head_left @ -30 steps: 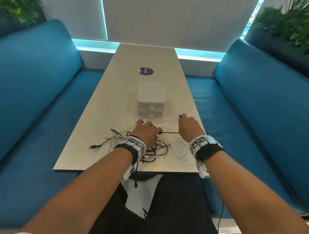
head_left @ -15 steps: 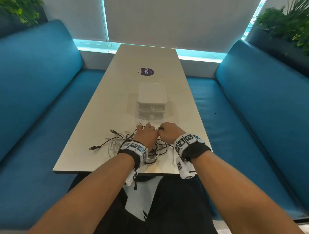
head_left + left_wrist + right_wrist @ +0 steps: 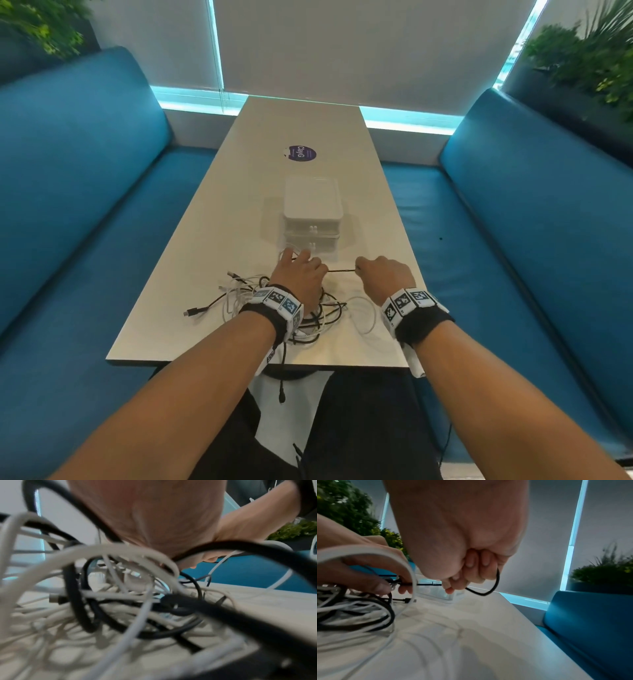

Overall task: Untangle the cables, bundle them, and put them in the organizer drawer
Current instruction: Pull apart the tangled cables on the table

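A tangle of black and white cables lies near the front edge of the white table. My left hand sits on the tangle's far side and pinches a black cable. My right hand grips the same cable in a fist, a short way to the right. The cable runs taut between the two hands. In the right wrist view the black cable passes through the right hand and loops out behind it. The white two-drawer organizer stands just beyond the hands with both drawers closed.
A loose white cable loop lies by my right wrist. A black plug sticks out at the tangle's left. A purple sticker is farther up the table. Blue benches flank both sides.
Half a second ago the two hands met over the tangle. The right hand has since moved right, drawing the black cable taut. The left hand stays in place.
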Demonstrator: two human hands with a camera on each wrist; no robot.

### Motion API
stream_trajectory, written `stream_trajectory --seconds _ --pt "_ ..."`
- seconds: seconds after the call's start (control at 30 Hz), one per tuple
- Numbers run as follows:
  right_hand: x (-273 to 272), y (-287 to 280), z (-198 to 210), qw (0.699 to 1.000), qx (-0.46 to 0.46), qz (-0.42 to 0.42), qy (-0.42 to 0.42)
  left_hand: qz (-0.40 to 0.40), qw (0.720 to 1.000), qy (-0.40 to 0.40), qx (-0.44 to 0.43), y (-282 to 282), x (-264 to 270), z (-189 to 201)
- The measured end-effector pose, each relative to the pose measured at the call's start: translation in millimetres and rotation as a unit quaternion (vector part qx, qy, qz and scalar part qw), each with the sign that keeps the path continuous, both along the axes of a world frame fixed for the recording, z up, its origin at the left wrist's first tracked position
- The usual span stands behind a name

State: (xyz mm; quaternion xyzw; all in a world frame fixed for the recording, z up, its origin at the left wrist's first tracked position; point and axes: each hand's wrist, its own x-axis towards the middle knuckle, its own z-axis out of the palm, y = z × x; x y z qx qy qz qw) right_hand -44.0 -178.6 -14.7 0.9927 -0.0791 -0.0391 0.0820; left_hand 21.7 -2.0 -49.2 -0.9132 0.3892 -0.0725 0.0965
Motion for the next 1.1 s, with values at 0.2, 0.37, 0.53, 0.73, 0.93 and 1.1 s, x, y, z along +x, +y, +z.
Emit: stream_trajectory --seconds 0.2,0.37,0.53,0.73,0.93,1.1 --pt "-2.9 -11.9 -6.3 0.999 -0.004 -0.020 -0.025 0.001 1.000 0.004 0.002 1.7 9.0 8.0" --pt "8.9 12.5 -8.3 0.997 0.048 -0.059 -0.033 -0.031 0.999 -0.027 -0.020 -1.0 5.8 2.2" --pt "23.9 40.4 -15.3 0.986 0.161 -0.032 -0.032 -0.006 0.999 0.007 -0.045 -7.3 8.3 1.1" --pt "23.5 24.9 -23.8 0.986 0.161 -0.038 -0.032 0.002 0.978 0.072 -0.194 0.0 16.0 -0.3" --pt "12.7 6.6 -22.7 0.993 0.102 -0.050 -0.039 -0.006 0.994 0.058 -0.098 2.0 15.5 5.7" --pt "4.7 -9.6 -19.8 0.992 0.077 -0.089 -0.047 -0.030 0.996 0.032 -0.077 2.6 12.2 12.2"
